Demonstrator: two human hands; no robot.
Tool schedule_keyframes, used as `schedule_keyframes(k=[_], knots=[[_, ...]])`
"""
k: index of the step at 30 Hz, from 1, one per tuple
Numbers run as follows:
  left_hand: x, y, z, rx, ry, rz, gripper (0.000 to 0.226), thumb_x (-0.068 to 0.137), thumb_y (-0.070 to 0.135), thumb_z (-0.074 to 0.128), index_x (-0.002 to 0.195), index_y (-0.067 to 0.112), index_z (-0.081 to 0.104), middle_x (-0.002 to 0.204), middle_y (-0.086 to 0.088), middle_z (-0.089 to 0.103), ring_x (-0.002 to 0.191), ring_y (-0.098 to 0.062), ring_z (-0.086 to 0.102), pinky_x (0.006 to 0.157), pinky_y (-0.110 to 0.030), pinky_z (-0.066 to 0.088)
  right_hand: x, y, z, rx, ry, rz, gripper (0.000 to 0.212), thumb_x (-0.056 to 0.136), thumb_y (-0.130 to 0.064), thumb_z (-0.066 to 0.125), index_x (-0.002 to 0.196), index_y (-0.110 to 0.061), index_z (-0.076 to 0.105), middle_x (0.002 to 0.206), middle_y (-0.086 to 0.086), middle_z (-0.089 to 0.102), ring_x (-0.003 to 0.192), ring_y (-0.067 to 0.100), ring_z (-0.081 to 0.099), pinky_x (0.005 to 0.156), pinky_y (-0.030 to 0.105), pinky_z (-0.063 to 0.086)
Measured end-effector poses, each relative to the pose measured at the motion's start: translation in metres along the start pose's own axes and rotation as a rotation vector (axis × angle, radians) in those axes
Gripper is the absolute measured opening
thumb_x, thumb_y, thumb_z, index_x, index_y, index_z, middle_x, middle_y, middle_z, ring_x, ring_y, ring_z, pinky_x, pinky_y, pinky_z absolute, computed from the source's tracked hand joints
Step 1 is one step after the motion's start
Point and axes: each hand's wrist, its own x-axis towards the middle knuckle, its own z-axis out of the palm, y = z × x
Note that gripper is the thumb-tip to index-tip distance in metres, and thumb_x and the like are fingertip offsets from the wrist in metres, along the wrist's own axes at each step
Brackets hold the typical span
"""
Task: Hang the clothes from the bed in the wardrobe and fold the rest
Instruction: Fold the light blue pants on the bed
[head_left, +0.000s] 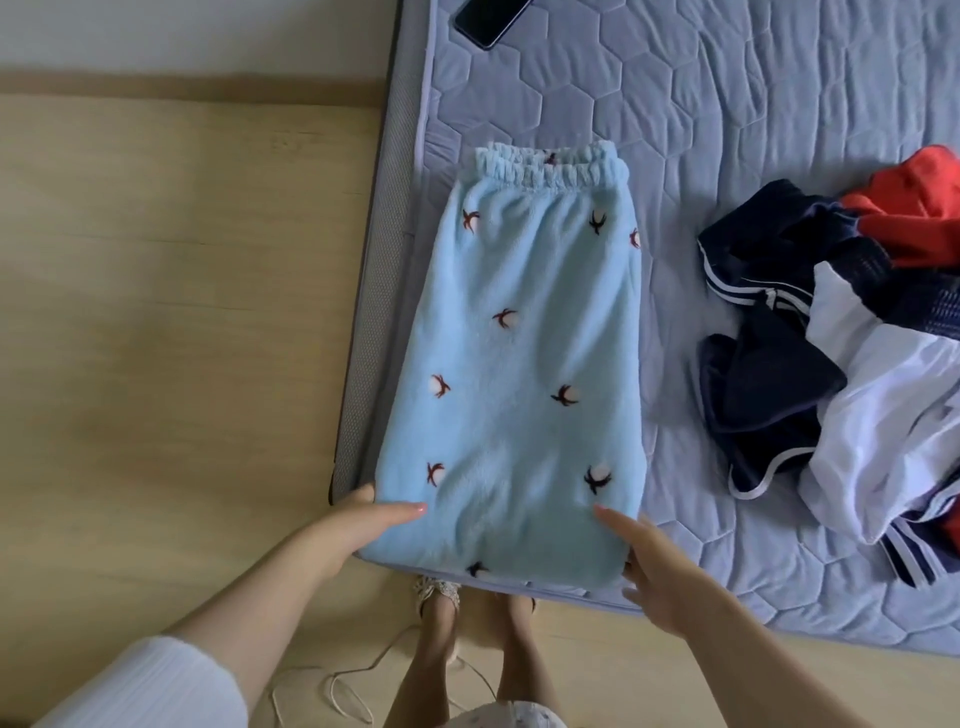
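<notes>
Light blue fleece pants with small flower prints lie flat on the near left corner of the bed, waistband away from me. My left hand holds the near left edge of the pants, thumb on top and fingers tucked beneath. At the near right edge, my right hand grips the same way. A loose heap of clothes in navy, white and red lies on the mattress to the right, apart from the pants.
A black phone lies at the far edge of the mattress. Wooden floor runs along the left of the bed. My feet and a thin white cable are on the floor below the bed corner.
</notes>
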Motion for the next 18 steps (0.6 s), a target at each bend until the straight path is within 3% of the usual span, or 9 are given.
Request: schedule_keyframes(k=[2, 4, 9, 13, 16, 18], knots=[[0.005, 0.007, 0.004, -0.053, 0.046, 0.065, 0.031, 0.079, 0.012, 0.072, 0.107, 0.016, 0.059, 0.096, -0.003, 0.065, 0.087, -0.022, 0.062, 0.077, -0.028, 0.047, 0.005, -0.002, 0.001, 0.031, 0.041, -0.085, 0.012, 0.088, -0.023, 0.06, 0.098, -0.028, 0.061, 0.093, -0.006, 0.071, 0.091, 0.014, 0.062, 0.084, 0.034, 0.046], [0.005, 0.012, 0.004, -0.094, 0.079, 0.095, 0.033, 0.072, 0.009, 0.077, 0.102, 0.013, 0.062, 0.089, -0.004, 0.067, 0.082, -0.023, 0.062, 0.072, -0.029, 0.048, 0.008, -0.003, 0.001, 0.095, 0.118, -0.13, 0.012, 0.087, -0.013, 0.058, 0.096, -0.019, 0.062, 0.088, 0.001, 0.071, 0.084, 0.02, 0.063, 0.069, 0.032, 0.049], [-0.007, -0.001, 0.001, 0.104, 0.076, -0.058, 0.058, 0.052, 0.023, 0.074, 0.107, 0.006, 0.063, 0.102, -0.014, 0.067, 0.094, -0.029, 0.063, 0.079, -0.031, 0.048, 0.007, 0.013, 0.005, 0.054, 0.201, 0.069, 0.025, 0.083, -0.008, 0.056, 0.108, -0.009, 0.055, 0.095, 0.012, 0.064, 0.082, 0.027, 0.06, 0.067, 0.036, 0.051], [0.001, -0.009, -0.001, 0.004, 0.069, -0.033, 0.039, 0.081, 0.014, 0.07, 0.117, 0.007, 0.059, 0.104, -0.01, 0.066, 0.093, -0.025, 0.061, 0.074, -0.029, 0.047, 0.01, 0.007, 0.009, 0.1, 0.2, 0.055, 0.024, 0.084, -0.014, 0.061, 0.107, -0.015, 0.056, 0.098, 0.007, 0.064, 0.088, 0.024, 0.059, 0.067, 0.035, 0.049], [0.01, -0.017, 0.005, 0.085, 0.184, 0.048, 0.047, 0.085, 0.014, 0.065, 0.128, 0.008, 0.047, 0.116, -0.011, 0.061, 0.098, -0.029, 0.059, 0.078, -0.034, 0.048, 0.014, 0.007, 0.012, 0.073, 0.257, -0.012, 0.028, 0.084, -0.015, 0.064, 0.11, -0.015, 0.052, 0.097, 0.005, 0.061, 0.086, 0.023, 0.057, 0.072, 0.039, 0.049], [0.005, -0.021, 0.012, 0.375, 0.375, 0.175, 0.06, 0.083, 0.014, 0.064, 0.136, 0.013, 0.036, 0.124, -0.008, 0.054, 0.101, -0.031, 0.057, 0.073, -0.035, 0.045, 0.012, 0.015, 0.018, -0.067, 0.4, -0.087, 0.049, 0.082, -0.017, 0.067, 0.125, -0.01, 0.044, 0.111, 0.01, 0.058, 0.094, 0.027, 0.056, 0.076, 0.039, 0.046]])
